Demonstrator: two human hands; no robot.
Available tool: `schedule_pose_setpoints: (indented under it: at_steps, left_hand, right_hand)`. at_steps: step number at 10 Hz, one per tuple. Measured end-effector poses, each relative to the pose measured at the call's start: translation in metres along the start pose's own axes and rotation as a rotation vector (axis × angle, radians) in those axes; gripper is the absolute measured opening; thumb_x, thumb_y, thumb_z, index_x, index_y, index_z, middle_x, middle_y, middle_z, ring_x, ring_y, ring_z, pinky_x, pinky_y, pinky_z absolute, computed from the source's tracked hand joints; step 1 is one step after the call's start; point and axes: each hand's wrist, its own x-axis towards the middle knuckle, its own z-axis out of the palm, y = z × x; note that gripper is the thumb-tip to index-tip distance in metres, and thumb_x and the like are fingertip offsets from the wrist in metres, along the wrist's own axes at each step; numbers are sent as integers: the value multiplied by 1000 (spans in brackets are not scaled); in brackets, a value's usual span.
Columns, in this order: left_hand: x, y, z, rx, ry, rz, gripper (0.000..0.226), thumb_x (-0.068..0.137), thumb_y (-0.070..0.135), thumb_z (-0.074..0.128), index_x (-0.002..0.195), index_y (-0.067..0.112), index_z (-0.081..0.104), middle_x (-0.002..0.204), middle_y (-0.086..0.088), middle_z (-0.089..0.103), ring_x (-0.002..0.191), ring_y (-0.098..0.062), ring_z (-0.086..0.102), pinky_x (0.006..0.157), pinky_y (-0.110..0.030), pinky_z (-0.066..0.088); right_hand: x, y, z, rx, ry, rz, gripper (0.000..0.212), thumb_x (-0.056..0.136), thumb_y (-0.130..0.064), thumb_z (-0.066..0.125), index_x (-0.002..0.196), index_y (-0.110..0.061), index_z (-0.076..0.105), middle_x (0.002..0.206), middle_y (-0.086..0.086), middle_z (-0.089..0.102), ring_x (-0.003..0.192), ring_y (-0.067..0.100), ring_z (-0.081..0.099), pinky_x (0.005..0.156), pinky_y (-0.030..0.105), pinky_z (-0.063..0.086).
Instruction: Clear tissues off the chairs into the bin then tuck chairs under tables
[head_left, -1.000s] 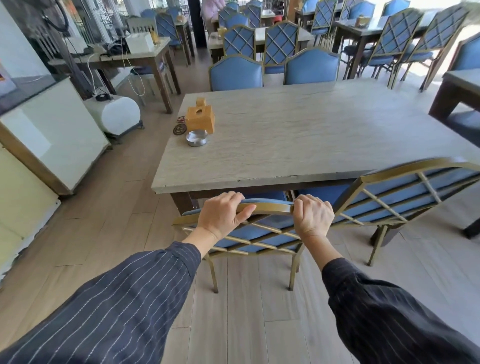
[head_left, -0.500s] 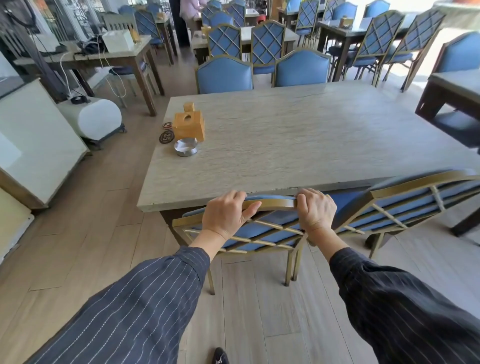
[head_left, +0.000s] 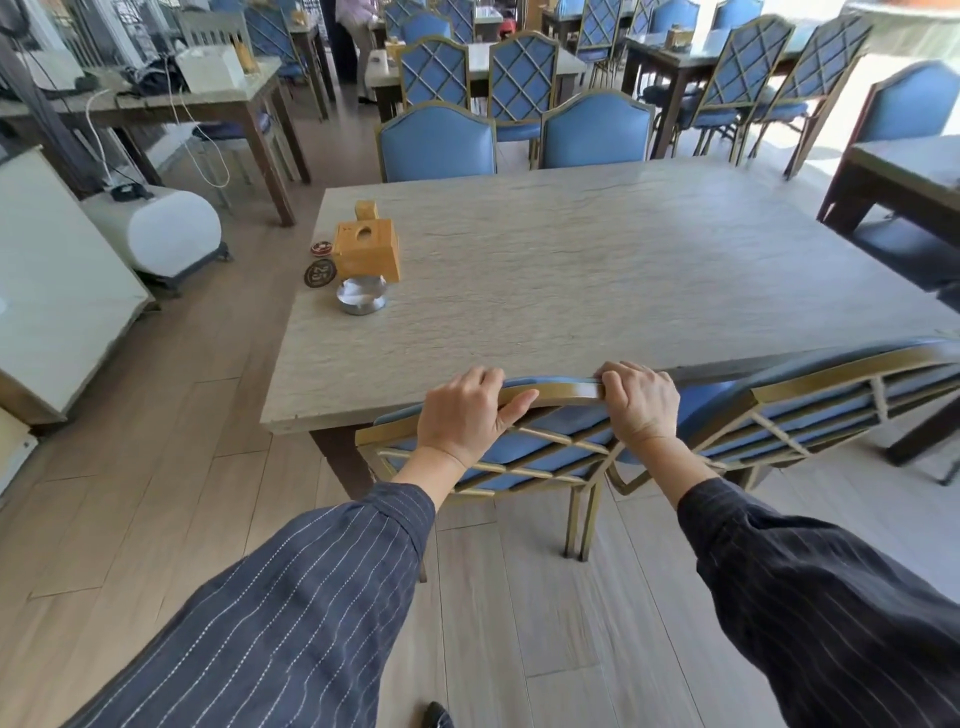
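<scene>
A blue chair with a gold lattice back (head_left: 524, 452) stands at the near edge of a grey table (head_left: 597, 270), its top rail touching or just under the table's edge. My left hand (head_left: 460, 413) and my right hand (head_left: 641, 402) both grip that top rail, side by side. A second matching chair (head_left: 831, 410) stands to its right at the same edge. No tissue or bin shows in this view; the near chairs' seats are hidden under the table.
On the table's left end sit a wooden tissue box (head_left: 366, 252), a metal ashtray (head_left: 362, 297) and a round number disc (head_left: 319, 273). Two blue chairs (head_left: 436, 143) face me across the table. A white cylinder unit (head_left: 166, 231) and white cabinet (head_left: 57, 291) stand at the left.
The chair has slid forward toward the table, its back rail now at the table's edge. Both hands stayed on the rail, and I stepped closer.
</scene>
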Motion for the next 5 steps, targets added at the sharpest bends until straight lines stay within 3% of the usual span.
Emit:
schedule_pose_setpoints:
  at_steps: [1,2,3,4,5]
  left_hand:
    - [1,4,-4,-20,-104,-14,66,89,66,22,85,11,59,74,-7,63,61,-26,60,47,-24,33]
    - [4,6,-14,-104,-276,-81,63,89,66,23,99,12,53,94,-9,60,82,-29,59,57,-31,40]
    - [13,10,-28,-233,-509,-211,60,91,64,28,113,12,48,115,-11,56,103,-32,55,76,-41,46]
    - [20,20,-44,-237,-714,-300,59,92,59,34,119,9,50,122,-15,56,106,-34,55,87,-45,47]
    - [40,31,-67,-201,-734,-282,44,89,46,50,112,8,54,120,-18,59,101,-35,57,87,-43,49]
  right_hand:
    - [2,2,-6,-18,-113,-7,40,83,-30,26,86,-18,64,89,7,68,85,26,59,72,35,32]
    - [5,-5,-17,-136,-327,41,28,93,-18,34,100,-15,60,110,12,65,103,31,57,83,41,39]
    - [1,-19,-37,-99,-511,152,29,96,-17,28,111,-12,52,122,16,56,114,36,48,95,53,40]
    - [-11,-34,-62,-21,-614,171,39,98,-34,29,120,-11,51,127,19,54,116,38,48,100,51,40]
    - [-12,-41,-95,127,-660,272,57,92,-47,44,132,-6,47,137,18,49,126,35,45,103,41,36]
